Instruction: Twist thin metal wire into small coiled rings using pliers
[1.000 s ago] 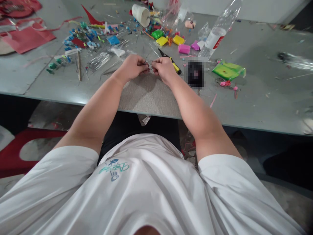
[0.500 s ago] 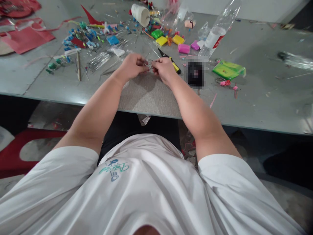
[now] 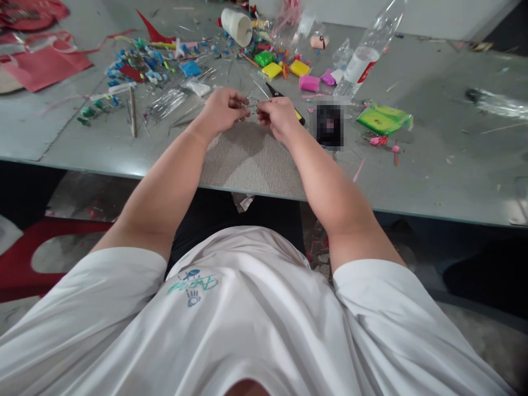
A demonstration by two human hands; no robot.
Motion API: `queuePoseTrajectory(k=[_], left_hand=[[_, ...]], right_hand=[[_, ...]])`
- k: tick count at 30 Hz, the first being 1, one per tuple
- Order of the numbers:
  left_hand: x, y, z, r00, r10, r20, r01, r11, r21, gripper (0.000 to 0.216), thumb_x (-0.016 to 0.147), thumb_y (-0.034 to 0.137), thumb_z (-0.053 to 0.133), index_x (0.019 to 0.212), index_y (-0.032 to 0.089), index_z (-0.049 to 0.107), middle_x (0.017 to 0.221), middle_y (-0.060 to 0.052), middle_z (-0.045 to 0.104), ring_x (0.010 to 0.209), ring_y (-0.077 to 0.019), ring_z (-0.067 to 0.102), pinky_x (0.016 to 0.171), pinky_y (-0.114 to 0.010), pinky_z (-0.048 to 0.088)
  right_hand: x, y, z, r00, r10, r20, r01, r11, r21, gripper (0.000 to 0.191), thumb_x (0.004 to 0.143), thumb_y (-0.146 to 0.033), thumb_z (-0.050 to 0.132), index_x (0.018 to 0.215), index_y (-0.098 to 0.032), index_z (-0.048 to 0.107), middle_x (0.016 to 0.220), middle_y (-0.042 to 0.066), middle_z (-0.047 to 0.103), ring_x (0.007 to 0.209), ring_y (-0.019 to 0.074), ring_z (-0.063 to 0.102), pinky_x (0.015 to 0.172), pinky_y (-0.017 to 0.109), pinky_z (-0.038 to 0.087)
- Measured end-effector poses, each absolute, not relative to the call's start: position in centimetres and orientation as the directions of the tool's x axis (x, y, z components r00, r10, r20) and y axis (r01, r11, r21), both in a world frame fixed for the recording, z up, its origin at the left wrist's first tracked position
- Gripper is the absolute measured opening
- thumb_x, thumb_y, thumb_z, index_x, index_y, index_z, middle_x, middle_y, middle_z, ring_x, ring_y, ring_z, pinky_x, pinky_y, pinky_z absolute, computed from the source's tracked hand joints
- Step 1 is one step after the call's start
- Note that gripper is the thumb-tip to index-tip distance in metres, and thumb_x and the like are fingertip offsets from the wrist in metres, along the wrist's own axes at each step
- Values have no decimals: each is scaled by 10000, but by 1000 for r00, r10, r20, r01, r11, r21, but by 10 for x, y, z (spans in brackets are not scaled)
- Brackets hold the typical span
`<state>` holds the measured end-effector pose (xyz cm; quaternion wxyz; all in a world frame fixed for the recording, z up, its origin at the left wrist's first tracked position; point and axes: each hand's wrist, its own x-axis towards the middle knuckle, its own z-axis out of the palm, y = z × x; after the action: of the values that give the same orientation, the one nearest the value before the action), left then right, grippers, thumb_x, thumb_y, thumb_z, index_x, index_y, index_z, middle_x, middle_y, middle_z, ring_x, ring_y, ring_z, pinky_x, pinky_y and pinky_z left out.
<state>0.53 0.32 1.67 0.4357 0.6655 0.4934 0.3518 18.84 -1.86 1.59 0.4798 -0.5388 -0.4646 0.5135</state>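
Fingers [image 3: 242, 103] of left hand [image 3: 223, 113] and right hand [image 3: 278, 115] pinch what seems wire [image 3: 252, 101] between them.

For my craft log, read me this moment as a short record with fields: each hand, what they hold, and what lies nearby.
Left hand: grip pinched on the small thin piece, from its left side
Right hand: grip pinched on its other side
Piece: clear or wiry, too small to tell; held above the grey mat
Just behind: black-and-yellow hand tool, lying on the table
Farther back: coloured clay blocks, tipped paper cup, plastic bottle
To the right: green packet
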Motion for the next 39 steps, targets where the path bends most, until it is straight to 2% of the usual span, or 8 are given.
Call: queuePoseTrajectory(k=[3, 8, 12, 18, 22, 39], left_hand=[[4, 7, 12, 252, 967, 41, 311, -122, 943, 191, 934, 165, 844, 994, 271, 698, 706, 94, 736, 826, -137, 597, 847, -358, 436], [9, 3, 16, 187, 982, 21, 334, -84, 939, 258, 1060, 27, 740, 958, 258, 684, 730, 80, 758, 807, -134, 602, 819, -327, 439], [11, 1, 18, 173, 984, 50, 330, -106, 938, 249, 1017, -26, 737, 991, 220, 713, 770, 34, 760, 796, -147, 654, 841, -320, 506], [7, 13, 5, 165, 978, 124, 384, -179, 906, 190, 969, 32, 802, 1020, 209, 756, 839, -27, 780, 813, -182, 761, 792, -291, 576], [5, 15, 3, 181, 975, 126, 380, -188, 906, 178, 975, 32, 797, 1017, 204, 786, 878, -50, 800, 834, -190, 780, 819, -301, 606], [5, 11, 5, 174, 974, 146, 381, -203, 902, 194, 954, 20, 828, 1006, 199, 776, 854, -34, 795, 801, -179, 781, 807, -282, 622]], right_hand=[[190, -20, 19, 25, 992, -120, -52, -118, -992, 449, 1160, -66, 621, 732, -197, 585, 642, -56, 571, 638, 46, 532, 625, 195, 455], [197, -16, 18, 48, 993, -112, -107, -106, -989, 463, 1161, -77, 635, 717, -202, 604, 670, -41, 614, 660, 55, 562, 606, 184, 453], [201, -10, 15, 63, 991, -122, -180, -108, -978, 482, 1156, -57, 630, 694, -197, 615, 659, -35, 630, 636, 55, 564, 602, 179, 475], [203, -4, 10, 42, 993, -110, -198, -100, -975, 537, 1143, -49, 620, 625, -187, 592, 624, -32, 592, 588, 58, 522, 558, 169, 456], [202, -4, 9, 23, 995, -98, -191, -92, -977, 538, 1138, -38, 620, 622, -188, 580, 622, -31, 578, 582, 55, 509, 534, 153, 422], [197, -6, 11, 25, 996, -82, -203, -76, -976, 569, 1120, -9, 622, 583, -189, 567, 633, -27, 557, 579, 52, 495, 546, 167, 404]])
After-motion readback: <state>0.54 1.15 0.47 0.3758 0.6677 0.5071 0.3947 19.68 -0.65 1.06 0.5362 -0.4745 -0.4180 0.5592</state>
